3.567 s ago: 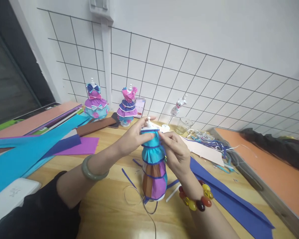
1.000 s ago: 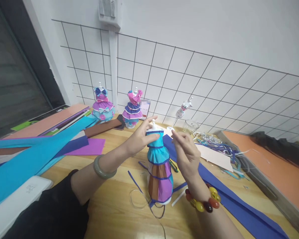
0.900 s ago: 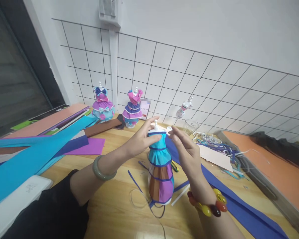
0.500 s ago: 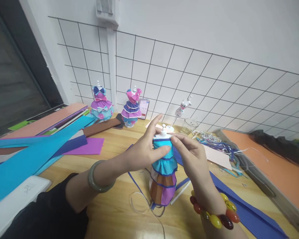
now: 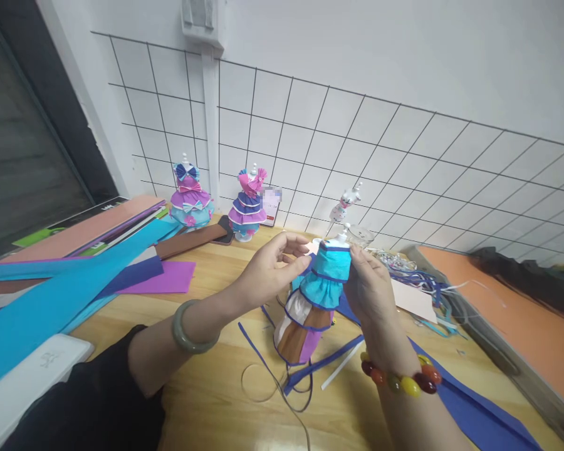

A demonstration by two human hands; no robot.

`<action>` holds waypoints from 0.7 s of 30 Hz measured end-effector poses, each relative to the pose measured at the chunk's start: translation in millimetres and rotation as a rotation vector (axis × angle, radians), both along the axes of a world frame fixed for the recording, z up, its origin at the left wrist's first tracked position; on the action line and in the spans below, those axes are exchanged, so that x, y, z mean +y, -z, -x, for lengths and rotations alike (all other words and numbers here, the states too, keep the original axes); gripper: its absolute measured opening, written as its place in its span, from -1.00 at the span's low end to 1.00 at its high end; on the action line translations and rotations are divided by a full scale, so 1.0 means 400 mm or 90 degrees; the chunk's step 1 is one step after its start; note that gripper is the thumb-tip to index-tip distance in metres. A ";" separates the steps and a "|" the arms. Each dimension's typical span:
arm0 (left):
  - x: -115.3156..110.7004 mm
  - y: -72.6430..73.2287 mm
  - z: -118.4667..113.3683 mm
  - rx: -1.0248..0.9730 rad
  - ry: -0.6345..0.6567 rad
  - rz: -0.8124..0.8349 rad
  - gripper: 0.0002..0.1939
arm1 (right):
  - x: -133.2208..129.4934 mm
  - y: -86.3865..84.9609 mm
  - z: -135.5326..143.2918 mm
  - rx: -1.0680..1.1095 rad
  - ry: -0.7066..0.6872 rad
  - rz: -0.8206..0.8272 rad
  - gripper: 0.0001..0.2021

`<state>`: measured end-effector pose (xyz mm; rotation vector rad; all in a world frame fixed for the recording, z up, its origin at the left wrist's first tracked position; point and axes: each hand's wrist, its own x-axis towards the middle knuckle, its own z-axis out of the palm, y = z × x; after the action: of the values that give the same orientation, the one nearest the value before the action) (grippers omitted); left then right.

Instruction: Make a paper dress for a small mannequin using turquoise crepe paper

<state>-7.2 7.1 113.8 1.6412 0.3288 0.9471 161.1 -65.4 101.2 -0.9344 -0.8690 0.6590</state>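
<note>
A miniature dress form [image 5: 341,237] wears a tiered paper dress [image 5: 326,291] in turquoise, white, brown and purple with dark blue edging. It leans to the right above the table. My right hand [image 5: 369,285] is closed on the upper right side of the form, thumb near the bodice's top edge. On the other side, my left hand [image 5: 277,266] has curled fingers with the thumb apart from them, close to the dress's left side. Whether its fingertips touch the dress I cannot tell. Below lie a dark blue strip [image 5: 322,364] and a loose thin ribbon [image 5: 282,391].
Two dressed forms, one with bows [image 5: 190,195] and one in pink and blue [image 5: 247,207], stand by the wall. A bare patterned form [image 5: 343,207] and a glass [image 5: 361,235] stand behind. Coloured paper sheets [image 5: 89,266] lie left; an orange-lined tray [image 5: 502,307] is right.
The dressed form has risen and moved right, and now leans, held in my right hand. My left hand has come off the bodice and its fingers have curled.
</note>
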 end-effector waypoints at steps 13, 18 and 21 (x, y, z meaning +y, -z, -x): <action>-0.011 0.022 -0.003 -0.025 -0.163 -0.372 -0.83 | 0.017 0.024 0.030 0.018 0.030 -0.037 -0.82; -0.009 0.029 -0.010 0.011 -0.188 -0.365 -0.84 | 0.015 0.026 0.037 0.007 0.044 -0.030 -0.78; -0.005 0.031 -0.013 0.013 -0.186 -0.396 -0.87 | 0.014 0.027 0.042 0.026 0.041 -0.031 -0.77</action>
<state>-1.9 5.0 101.3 2.2073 0.3101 1.3457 144.3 -59.9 90.6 -0.8987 -0.8122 0.5964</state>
